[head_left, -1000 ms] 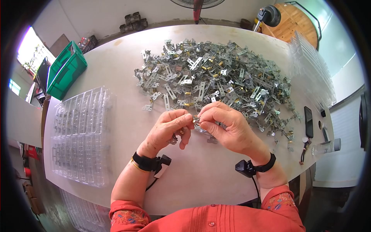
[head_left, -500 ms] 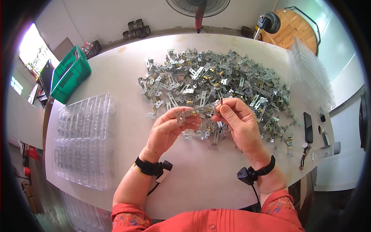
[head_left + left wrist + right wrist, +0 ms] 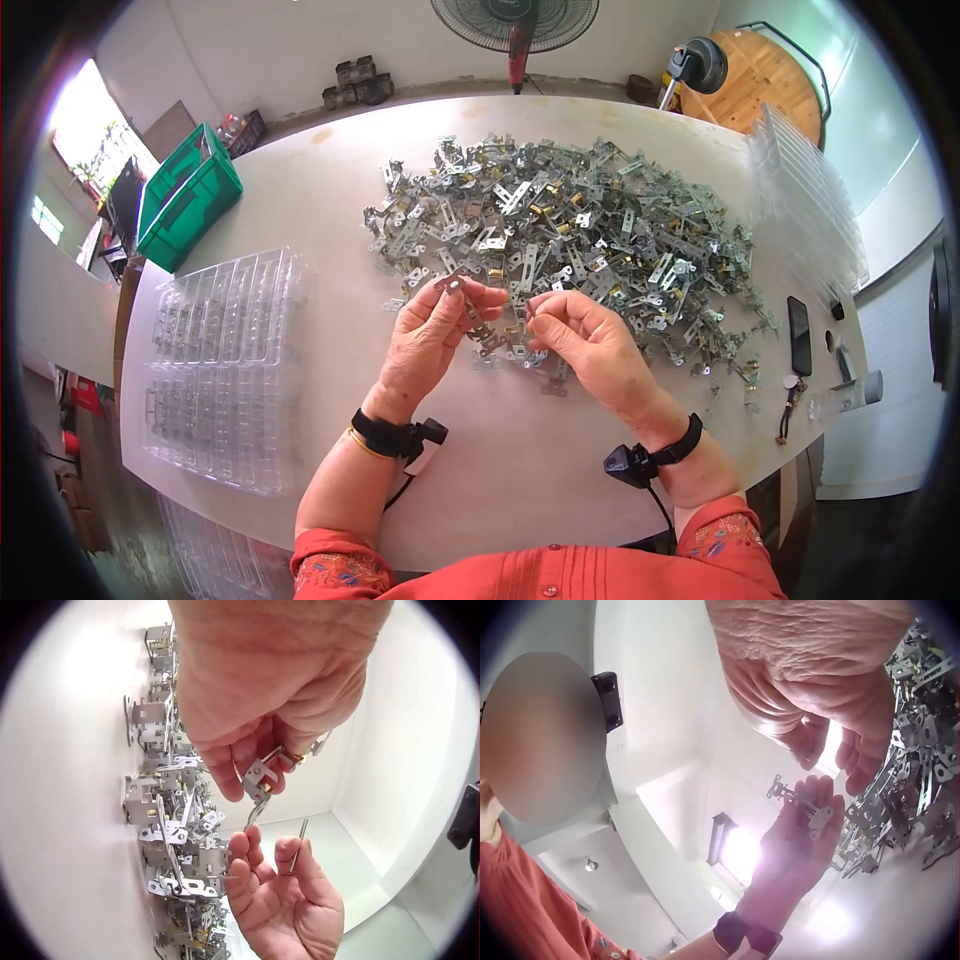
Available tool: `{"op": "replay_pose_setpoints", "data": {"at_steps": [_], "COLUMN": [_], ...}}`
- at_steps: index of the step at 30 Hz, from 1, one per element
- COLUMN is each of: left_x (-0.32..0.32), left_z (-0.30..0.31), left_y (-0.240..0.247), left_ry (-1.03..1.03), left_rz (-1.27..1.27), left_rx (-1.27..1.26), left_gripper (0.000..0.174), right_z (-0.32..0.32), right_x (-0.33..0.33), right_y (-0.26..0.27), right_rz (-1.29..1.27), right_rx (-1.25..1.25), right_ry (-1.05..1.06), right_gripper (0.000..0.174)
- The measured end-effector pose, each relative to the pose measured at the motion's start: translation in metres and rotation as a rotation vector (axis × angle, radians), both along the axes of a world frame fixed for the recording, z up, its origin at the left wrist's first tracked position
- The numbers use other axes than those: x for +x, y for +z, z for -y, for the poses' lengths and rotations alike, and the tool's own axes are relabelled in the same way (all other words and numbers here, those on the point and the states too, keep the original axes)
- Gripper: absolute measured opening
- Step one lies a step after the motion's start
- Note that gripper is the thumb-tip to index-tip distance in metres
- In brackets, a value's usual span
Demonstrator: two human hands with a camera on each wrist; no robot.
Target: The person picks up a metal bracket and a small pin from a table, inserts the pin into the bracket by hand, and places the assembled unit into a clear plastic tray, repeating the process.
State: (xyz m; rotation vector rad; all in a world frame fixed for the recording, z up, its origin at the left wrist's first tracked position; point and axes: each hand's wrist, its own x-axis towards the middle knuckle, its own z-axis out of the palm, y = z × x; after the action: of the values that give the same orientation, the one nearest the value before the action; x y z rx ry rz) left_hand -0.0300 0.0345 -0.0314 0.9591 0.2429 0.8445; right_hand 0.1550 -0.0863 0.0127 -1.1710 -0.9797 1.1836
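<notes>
My left hand (image 3: 418,348) grips a metal bracket assembly (image 3: 474,318), its thumb on the upper end and the rest hanging down toward the right. In the left wrist view the bracket (image 3: 257,778) shows bent tabs and a brass-coloured bit beneath the fingers. My right hand (image 3: 602,358), just right of it and apart from it, pinches a thin metal pin (image 3: 298,846) between thumb and forefinger, as the left wrist view shows. The right wrist view shows the bracket's flat end (image 3: 820,819) against the left fingers. Beyond both hands lies a large pile of metal brackets (image 3: 560,215).
Clear plastic trays (image 3: 220,370) with parts inside lie at the left, below a green crate (image 3: 190,205). Stacked clear trays (image 3: 808,200) stand at the right. A phone (image 3: 799,335), a keyring strap (image 3: 789,410) and a bottle (image 3: 848,394) are by the right edge.
The bracket, earlier stretched between both hands, now tilts down from my left hand. My right hand has moved slightly left and down, apart from the bracket. The head view has shifted a little.
</notes>
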Motion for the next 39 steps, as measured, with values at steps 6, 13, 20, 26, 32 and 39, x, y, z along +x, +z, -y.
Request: {"op": "replay_pose_setpoints", "data": {"at_steps": [6, 13, 20, 26, 32, 39], "left_x": [-0.003, -0.003, -0.003, -0.004, -0.002, -0.001], "left_z": [0.008, 0.012, 0.014, 0.013, 0.016, 0.02], "left_y": [0.007, 0.011, 0.015, 0.015, 0.016, 0.018], "left_ry": [-0.062, -0.066, -0.084, -0.089, -0.076, -0.071], "left_rz": [-0.222, -0.285, -0.339, -0.353, -0.404, -0.503], "left_rx": [0.019, 0.094, 0.113, 0.109, 0.205, 0.307], "left_gripper": [0.023, 0.021, 0.02, 0.021, 0.019, 0.017], "right_z": [0.008, 0.012, 0.011, 0.011, 0.01, 0.01], "right_x": [-0.005, -0.011, -0.01, -0.011, -0.011, -0.009], "right_y": [0.026, 0.026, 0.025, 0.021, 0.02, 0.017], "right_rz": [0.04, 0.102, 0.151, 0.182, 0.226, 0.222], "right_rx": [-0.062, -0.057, -0.069, -0.06, -0.046, -0.059], "right_ry": [0.006, 0.068, 0.045, 0.02, 0.0, 0.04], "right_gripper": [0.013, 0.012, 0.013, 0.013, 0.013, 0.021]}}
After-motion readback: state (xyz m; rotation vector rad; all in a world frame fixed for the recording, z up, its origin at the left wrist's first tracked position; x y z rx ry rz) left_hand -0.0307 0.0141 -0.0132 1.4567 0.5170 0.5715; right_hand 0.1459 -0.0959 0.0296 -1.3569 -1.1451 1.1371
